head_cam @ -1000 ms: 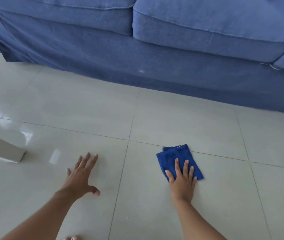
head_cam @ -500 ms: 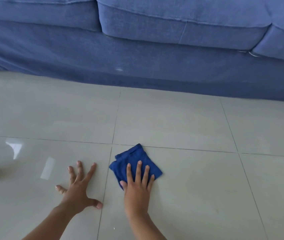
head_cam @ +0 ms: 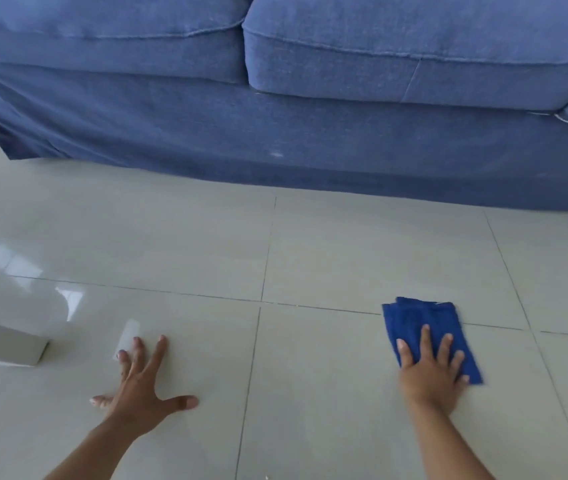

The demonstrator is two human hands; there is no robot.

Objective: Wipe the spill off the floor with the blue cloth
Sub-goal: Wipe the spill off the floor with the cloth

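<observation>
**Flat-palm wipe risks smearing and slipping on glossy tile**

The blue sofa (head_cam: 310, 133) fills the far side, its skirt hanging down to the floor (head_cam: 189, 237); a wipe carried far forward could drag wet cloth against that fabric. The pale tiles are glossy and reflective, so no spill shows clearly, and patches may be missed or merely spread thin. A grey block (head_cam: 1, 344) sits at the left edge, near the left hand (head_cam: 140, 386), which is spread wide and holds nothing, braced palm-down on the tile; on a damp patch that support could slide. The right hand (head_cam: 431, 372) lies flat with fingers extended on the blue cloth (head_cam: 421, 327), pressing rather than clasping it. The cloth is folded on the tile beside a grout line, so it may bunch or slide out from under the palm.
</observation>
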